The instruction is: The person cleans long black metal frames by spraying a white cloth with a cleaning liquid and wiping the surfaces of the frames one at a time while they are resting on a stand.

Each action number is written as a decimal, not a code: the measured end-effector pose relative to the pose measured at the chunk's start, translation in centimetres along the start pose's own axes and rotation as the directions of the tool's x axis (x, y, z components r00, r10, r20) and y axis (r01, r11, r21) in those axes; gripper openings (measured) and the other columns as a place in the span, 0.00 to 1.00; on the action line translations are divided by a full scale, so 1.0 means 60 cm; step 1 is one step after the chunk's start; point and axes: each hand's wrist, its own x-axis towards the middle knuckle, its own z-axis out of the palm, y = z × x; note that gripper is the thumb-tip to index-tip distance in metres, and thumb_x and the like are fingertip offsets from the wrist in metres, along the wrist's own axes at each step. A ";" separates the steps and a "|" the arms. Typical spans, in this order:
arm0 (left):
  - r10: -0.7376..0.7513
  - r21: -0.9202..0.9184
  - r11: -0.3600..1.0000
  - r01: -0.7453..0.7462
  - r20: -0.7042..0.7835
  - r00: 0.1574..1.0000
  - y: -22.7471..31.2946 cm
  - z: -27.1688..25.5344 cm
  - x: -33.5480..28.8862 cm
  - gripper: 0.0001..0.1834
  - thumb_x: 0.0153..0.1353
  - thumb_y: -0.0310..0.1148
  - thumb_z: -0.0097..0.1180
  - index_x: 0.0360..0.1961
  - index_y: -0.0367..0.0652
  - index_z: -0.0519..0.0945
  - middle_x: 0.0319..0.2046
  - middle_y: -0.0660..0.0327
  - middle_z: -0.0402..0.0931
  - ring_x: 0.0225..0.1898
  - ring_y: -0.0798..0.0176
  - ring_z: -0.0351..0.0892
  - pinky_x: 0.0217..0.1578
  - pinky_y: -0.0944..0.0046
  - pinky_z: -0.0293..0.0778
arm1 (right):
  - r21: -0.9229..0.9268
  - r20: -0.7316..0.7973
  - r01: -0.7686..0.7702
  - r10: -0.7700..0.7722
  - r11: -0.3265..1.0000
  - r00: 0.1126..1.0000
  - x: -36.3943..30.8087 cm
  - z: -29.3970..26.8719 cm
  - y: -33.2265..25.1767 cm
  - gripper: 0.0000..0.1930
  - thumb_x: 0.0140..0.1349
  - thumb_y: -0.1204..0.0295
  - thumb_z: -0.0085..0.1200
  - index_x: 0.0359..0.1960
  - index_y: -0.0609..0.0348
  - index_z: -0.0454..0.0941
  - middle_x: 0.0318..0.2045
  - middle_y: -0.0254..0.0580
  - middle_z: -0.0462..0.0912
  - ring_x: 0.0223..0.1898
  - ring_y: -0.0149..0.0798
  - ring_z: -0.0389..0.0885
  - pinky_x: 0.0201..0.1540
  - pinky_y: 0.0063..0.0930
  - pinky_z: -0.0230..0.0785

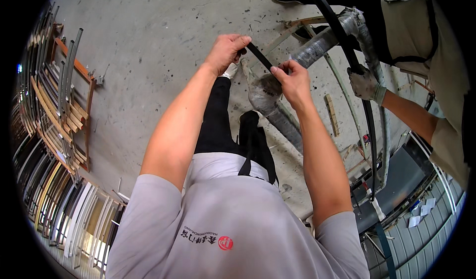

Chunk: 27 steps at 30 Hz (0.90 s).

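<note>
A short black strip is stretched between my two hands, in front of me at chest height. My left hand pinches its far left end between thumb and fingers. Its near right end is gripped by my right hand, thumb on top. Whether the strip is rubber, tape or something else cannot be made out. Just beyond and below my right hand is a frame rail wrapped in clear plastic film, whose wrapped corner lies under the strip.
At the right a co-worker's gloved hand holds a long black bar across the wrapped frame. A rack of long metal profiles stands at the left. A wooden stick and a dark panel lie to the right.
</note>
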 end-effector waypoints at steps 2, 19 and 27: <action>0.007 -0.011 1.000 -0.007 -0.004 1.000 -0.001 0.004 -0.001 0.18 0.64 0.44 0.63 0.29 0.39 0.82 0.19 0.68 0.71 0.18 0.73 0.66 0.20 0.70 0.60 | -0.046 -0.046 0.078 -0.080 0.996 0.996 0.008 0.014 -0.018 0.17 0.53 0.62 0.68 0.32 0.66 0.81 0.24 0.49 0.82 0.28 0.43 0.81 0.35 0.35 0.73; -0.018 0.026 1.000 0.018 -0.008 1.000 -0.002 0.001 0.008 0.17 0.65 0.45 0.61 0.28 0.41 0.80 0.20 0.68 0.71 0.19 0.73 0.66 0.21 0.71 0.61 | -0.075 -0.068 0.118 -0.124 0.990 0.990 0.019 0.023 -0.005 0.16 0.52 0.63 0.69 0.31 0.66 0.80 0.24 0.46 0.82 0.28 0.39 0.79 0.35 0.34 0.72; 0.025 -0.007 1.000 -0.025 0.065 0.998 -0.001 0.003 0.014 0.18 0.65 0.45 0.61 0.28 0.41 0.80 0.20 0.67 0.73 0.19 0.73 0.66 0.20 0.70 0.61 | -0.291 -0.165 0.132 -0.186 0.948 0.969 0.030 0.060 -0.091 0.20 0.54 0.56 0.66 0.31 0.64 0.80 0.28 0.54 0.83 0.33 0.54 0.82 0.40 0.42 0.73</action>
